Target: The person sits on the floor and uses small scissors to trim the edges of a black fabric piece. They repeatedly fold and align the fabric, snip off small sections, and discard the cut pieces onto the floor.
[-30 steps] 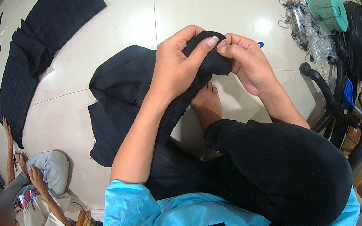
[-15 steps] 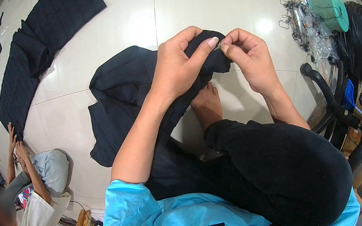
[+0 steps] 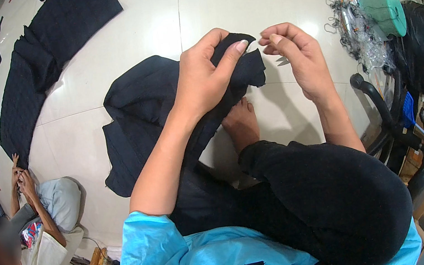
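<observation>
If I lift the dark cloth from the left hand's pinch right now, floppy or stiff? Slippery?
Likely floppy: the dark cloth lies in loose, slumping folds beside the left hand. Probably not very slippery, as its surface looks matte. The bulk would likely trail, since only one end is pinched in the grip.

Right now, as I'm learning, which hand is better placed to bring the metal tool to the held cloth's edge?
The right hand, probably: it holds the metal tool, just clear of the cloth, which the left hand grips near its edge.
</observation>
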The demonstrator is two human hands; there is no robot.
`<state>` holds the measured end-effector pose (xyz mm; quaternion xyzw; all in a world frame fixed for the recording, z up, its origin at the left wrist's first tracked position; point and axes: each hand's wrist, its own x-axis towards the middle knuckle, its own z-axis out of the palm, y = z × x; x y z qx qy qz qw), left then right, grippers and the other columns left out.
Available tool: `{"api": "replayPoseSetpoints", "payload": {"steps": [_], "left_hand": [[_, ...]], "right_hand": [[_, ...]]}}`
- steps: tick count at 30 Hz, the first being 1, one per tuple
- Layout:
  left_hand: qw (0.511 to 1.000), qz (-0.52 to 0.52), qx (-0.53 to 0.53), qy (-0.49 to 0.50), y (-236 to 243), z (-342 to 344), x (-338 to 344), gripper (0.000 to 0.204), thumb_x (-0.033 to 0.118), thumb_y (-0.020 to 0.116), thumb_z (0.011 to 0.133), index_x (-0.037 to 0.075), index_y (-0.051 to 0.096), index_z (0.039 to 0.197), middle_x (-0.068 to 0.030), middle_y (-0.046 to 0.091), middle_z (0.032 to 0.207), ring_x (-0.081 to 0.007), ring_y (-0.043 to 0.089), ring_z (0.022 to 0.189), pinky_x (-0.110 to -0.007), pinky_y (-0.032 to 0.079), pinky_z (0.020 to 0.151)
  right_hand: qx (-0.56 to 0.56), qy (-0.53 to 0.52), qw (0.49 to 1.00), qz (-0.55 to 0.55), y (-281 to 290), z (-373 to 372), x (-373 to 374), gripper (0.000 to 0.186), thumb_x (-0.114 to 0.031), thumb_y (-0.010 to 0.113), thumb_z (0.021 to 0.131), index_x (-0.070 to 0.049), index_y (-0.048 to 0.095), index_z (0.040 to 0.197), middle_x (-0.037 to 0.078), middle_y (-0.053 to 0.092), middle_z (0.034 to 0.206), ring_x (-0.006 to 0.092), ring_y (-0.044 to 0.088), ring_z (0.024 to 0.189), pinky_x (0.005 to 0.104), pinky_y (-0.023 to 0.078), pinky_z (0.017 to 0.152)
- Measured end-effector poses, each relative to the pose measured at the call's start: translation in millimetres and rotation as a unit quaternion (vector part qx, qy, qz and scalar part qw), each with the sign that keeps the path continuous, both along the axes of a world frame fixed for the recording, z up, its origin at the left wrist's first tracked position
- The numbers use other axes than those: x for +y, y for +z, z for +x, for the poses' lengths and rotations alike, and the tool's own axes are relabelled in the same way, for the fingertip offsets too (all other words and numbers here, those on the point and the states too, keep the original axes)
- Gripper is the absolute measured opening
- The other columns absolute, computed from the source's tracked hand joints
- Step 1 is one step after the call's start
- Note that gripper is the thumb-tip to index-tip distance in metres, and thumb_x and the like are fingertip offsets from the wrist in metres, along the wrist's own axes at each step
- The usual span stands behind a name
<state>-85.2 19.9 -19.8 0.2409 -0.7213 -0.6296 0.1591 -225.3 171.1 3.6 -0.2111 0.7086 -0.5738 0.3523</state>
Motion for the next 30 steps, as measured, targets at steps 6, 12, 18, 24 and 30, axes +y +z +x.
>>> {"api": "replayPoseSetpoints", "payload": {"steps": [6,12,18,24,30], "left_hand": [[0.999,-0.026,0.024,0.000,1.9,-1.0,1.5,0.030,0.029,0.069,0.100,-0.001,0.070,0.102,-0.0120,0.073,0.080,-0.0131,0.067,0.074,-0.029,0.052,0.067],[1.000,-0.028,0.005,-0.005,5.6,0.1,3.3,0.027,0.027,0.070,0.099,-0.001,0.070,0.101,-0.0129,0.073,0.080,-0.0145,0.068,0.073,-0.029,0.053,0.067],[1.000,-0.015,0.001,-0.023,8.1,1.0,2.5,0.020,0.020,0.071,0.099,0.000,0.070,0.102,-0.0067,0.073,0.086,-0.0077,0.062,0.083,-0.029,0.053,0.075],[1.000,-0.018,0.005,-0.019,7.0,1.3,3.1,0.020,0.020,0.072,0.099,0.000,0.070,0.102,-0.0067,0.073,0.085,-0.0074,0.062,0.081,-0.028,0.053,0.073],[1.000,-0.009,-0.011,-0.027,10.7,2.1,4.5,0.021,0.021,0.072,0.099,0.000,0.070,0.103,-0.0070,0.073,0.087,-0.0079,0.062,0.083,-0.028,0.053,0.075]], "right_hand": [[-0.183,0.086,0.979,0.005,-5.8,15.0,2.4,0.015,-0.014,0.069,0.099,-0.002,0.069,0.110,0.002,0.071,0.101,0.0076,0.063,0.093,0.0247,0.050,0.086],[-0.211,0.022,0.977,-0.034,-11.6,22.3,1.3,0.010,-0.010,0.066,0.099,-0.002,0.069,0.105,0.000,0.068,0.096,0.0067,0.061,0.090,0.0236,0.048,0.083],[-0.221,-0.013,0.974,-0.052,-13.4,27.3,-0.2,0.008,-0.008,0.062,0.098,-0.003,0.067,0.098,-0.001,0.066,0.093,0.0058,0.058,0.087,0.0225,0.045,0.078],[-0.217,-0.019,0.975,-0.054,-13.3,26.9,-1.1,0.007,-0.008,0.061,0.096,-0.005,0.067,0.095,-0.002,0.065,0.091,0.0057,0.055,0.083,0.0225,0.043,0.077],[-0.208,-0.005,0.977,-0.041,-9.6,28.8,0.2,0.008,-0.012,0.064,0.099,-0.005,0.067,0.097,-0.003,0.065,0.090,0.0054,0.055,0.081,0.0227,0.044,0.077]]}}
